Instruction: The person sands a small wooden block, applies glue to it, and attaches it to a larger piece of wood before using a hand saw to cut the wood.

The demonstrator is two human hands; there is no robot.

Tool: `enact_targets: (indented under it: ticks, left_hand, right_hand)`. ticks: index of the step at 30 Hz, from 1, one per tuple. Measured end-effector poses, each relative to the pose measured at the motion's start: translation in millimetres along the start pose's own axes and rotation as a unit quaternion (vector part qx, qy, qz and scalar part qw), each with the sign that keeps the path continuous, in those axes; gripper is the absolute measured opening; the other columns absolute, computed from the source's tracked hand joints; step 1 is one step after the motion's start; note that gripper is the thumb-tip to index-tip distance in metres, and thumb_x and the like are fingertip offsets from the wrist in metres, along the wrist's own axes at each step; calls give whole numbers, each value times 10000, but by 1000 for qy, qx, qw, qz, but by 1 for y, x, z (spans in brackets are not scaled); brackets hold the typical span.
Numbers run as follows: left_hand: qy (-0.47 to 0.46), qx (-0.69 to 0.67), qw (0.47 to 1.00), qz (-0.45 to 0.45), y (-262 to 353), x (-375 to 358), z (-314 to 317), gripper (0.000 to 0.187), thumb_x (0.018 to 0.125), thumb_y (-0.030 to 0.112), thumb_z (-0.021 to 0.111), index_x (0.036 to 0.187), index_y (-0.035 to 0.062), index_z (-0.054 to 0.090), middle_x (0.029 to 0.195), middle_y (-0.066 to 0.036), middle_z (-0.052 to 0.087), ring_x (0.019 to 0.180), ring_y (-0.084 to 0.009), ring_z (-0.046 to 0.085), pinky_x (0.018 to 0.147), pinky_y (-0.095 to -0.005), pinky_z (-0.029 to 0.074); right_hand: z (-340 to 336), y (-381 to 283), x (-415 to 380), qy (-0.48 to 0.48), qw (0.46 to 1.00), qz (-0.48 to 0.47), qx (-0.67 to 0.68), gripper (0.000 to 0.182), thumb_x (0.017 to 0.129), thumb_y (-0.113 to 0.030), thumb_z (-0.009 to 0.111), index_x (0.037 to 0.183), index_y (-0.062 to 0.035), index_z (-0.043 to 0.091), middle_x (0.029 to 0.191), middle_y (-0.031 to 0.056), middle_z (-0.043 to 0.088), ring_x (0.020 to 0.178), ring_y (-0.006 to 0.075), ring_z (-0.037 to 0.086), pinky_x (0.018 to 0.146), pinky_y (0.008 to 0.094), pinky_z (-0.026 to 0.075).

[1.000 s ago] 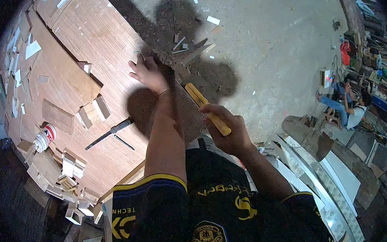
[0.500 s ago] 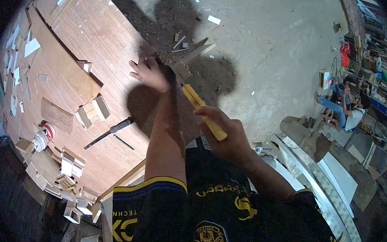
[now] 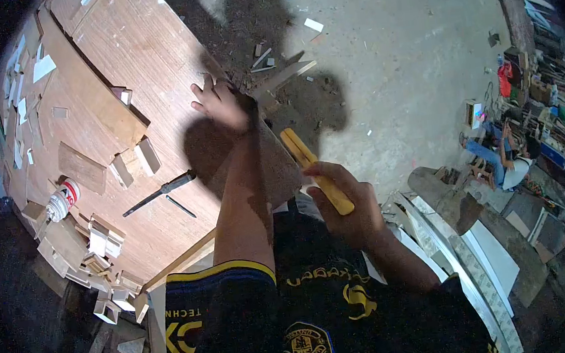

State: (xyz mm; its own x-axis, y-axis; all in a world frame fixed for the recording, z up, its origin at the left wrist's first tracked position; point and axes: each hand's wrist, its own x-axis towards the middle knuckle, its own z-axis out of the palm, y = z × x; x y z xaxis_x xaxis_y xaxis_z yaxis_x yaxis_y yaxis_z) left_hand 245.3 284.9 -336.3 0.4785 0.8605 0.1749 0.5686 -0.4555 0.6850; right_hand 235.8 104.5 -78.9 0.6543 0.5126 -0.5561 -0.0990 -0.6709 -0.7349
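Observation:
My left hand (image 3: 222, 107) lies palm down near the table's right edge, fingers spread and pressing on the wood-grain top (image 3: 154, 67). Wrapped around a long yellow handle (image 3: 319, 173) is my right hand (image 3: 354, 204), beyond the table edge and close to my body. What is fitted at the far end of that handle I cannot tell. A long black tool (image 3: 164, 191) and a thin dark pen-like stick (image 3: 181, 207) lie left of my left forearm. Shadow covers the tabletop around both arms.
Small wooden boxes (image 3: 105, 243), a white and red tub (image 3: 64, 199) and a curved board (image 3: 89, 79) occupy the table's left. Wood scraps (image 3: 263, 58) litter the floor ahead. Long panels (image 3: 455, 256) lie at right; another person (image 3: 510, 158) sits beyond.
My right hand has drawn the yellow handle back toward my body and slightly right, away from my left hand. The left hand stays nearly in place on the table.

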Motion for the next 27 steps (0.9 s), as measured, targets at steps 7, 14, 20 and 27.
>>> enact_targets:
  ticks: [7, 14, 20, 27]
  left_hand:
    - [-5, 10, 1000, -15, 9, -1, -4, 173, 700, 29, 575, 872, 17, 569, 1282, -245, 522, 1317, -543, 338, 1041, -768, 146]
    - [34, -5, 999, 19, -5, -7, 8, 96, 726, 15, 555, 822, 24, 559, 1270, -240, 536, 1315, -544, 344, 1048, -756, 147]
    - [39, -19, 999, -18, 1, -1, 5, 83, 746, 15, 547, 820, 42, 572, 1264, -226, 548, 1308, -536, 356, 1052, -750, 149]
    - [24, 36, 999, 21, -8, -7, 9, 16, 800, 55, 580, 806, 41, 577, 1309, -211, 537, 1329, -500, 353, 1089, -712, 139]
  right_hand:
    - [7, 2, 12, -4, 1000, -25, 15, 340, 916, -55, 614, 1232, -119, 506, 1079, 148, 675, 962, 277, 698, 744, 354, 562]
    - [1, -7, -8, -22, 999, 42, -5, 334, 914, -53, 617, 1224, -121, 512, 1090, 141, 670, 969, 267, 696, 765, 349, 563]
    - [-20, -13, -12, -18, 1000, 2, -20, 298, 916, -82, 621, 1199, -117, 535, 1103, 132, 670, 982, 267, 693, 780, 360, 568]
    - [-21, -13, -15, -23, 1000, 4, 6, 303, 914, -97, 632, 1202, -107, 539, 1118, 128, 672, 1007, 276, 687, 816, 369, 563]
